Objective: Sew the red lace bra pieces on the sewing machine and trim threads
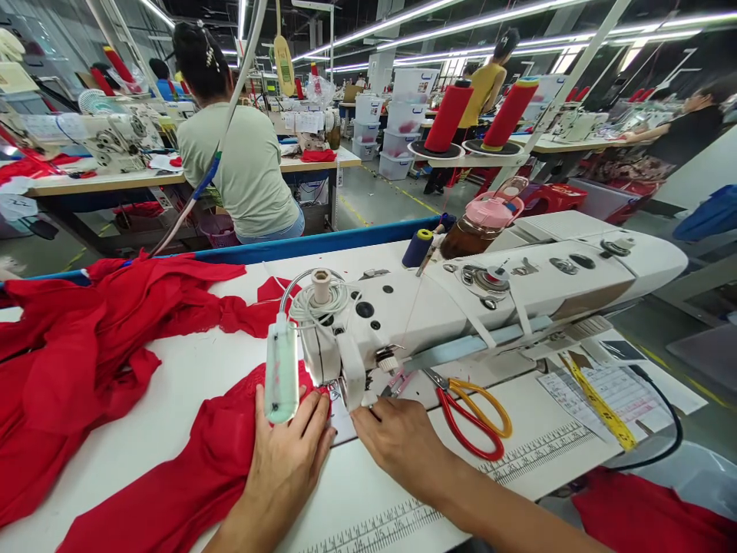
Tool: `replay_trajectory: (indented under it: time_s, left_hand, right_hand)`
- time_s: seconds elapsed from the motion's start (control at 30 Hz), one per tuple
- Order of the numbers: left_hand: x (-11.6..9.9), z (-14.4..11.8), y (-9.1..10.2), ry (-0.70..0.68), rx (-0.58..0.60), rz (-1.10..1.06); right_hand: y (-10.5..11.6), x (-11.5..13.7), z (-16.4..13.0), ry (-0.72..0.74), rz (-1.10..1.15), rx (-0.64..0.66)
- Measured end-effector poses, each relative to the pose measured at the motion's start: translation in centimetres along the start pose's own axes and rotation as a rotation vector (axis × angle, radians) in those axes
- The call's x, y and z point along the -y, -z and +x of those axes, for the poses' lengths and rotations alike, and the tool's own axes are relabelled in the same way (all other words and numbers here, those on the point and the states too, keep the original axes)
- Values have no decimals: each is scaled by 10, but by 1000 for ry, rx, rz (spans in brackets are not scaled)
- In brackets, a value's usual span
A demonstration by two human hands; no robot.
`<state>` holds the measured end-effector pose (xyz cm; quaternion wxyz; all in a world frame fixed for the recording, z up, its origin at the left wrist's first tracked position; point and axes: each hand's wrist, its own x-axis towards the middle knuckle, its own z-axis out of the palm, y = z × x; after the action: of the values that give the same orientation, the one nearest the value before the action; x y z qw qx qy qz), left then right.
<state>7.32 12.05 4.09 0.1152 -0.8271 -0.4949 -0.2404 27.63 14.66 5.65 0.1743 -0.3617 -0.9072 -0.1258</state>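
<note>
My left hand (291, 453) lies with fingers stretched over a red garment (222, 434), pressing it to the table just left of the needle area of a white sewing machine (397, 311). A small lamp (282, 372) partly covers those fingers. My right hand (403, 445) is closed, thumb and fingertips together, right of the needle area by the machine's head. What its fingers hold, if anything, is hidden. Scissors (470, 415) with red and orange handles lie beside that hand, and a pink-handled small tool (397, 382) rests behind it.
More red fabric (115, 322) is heaped on the left of the table. A blue thread spool (418, 248) and a pink-lidded jar (475, 226) stand behind the machine. At right lie a yellow tape measure (599, 403) and papers (567, 395). A person (236, 153) sits ahead.
</note>
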Motion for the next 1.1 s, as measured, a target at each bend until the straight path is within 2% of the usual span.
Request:
replay_trajectory:
  time_s: [0.13,0.33,0.6,0.77,0.97,1.1]
  left_hand:
    - [4,-4,-3,-10,53,22]
    - [5,-7,-6,-11,63,41]
    - [4,-4,-5,-6,2,-2]
    - [4,-2,-6,3,-20,-27]
    - [0,-2,2,64,22,-105]
    - [-3,-1,7,38,-36,-91]
  right_hand:
    - [-3,3,-1,-12,-29,15]
    - [-7,4,-2,-22,-59,28]
    - [-3,7,-4,-29,-71,83]
    - [0,9,-7,-65,-36,42]
    - [6,2,-8,-53,67,16]
    - [3,0,-6,-69,102,-32]
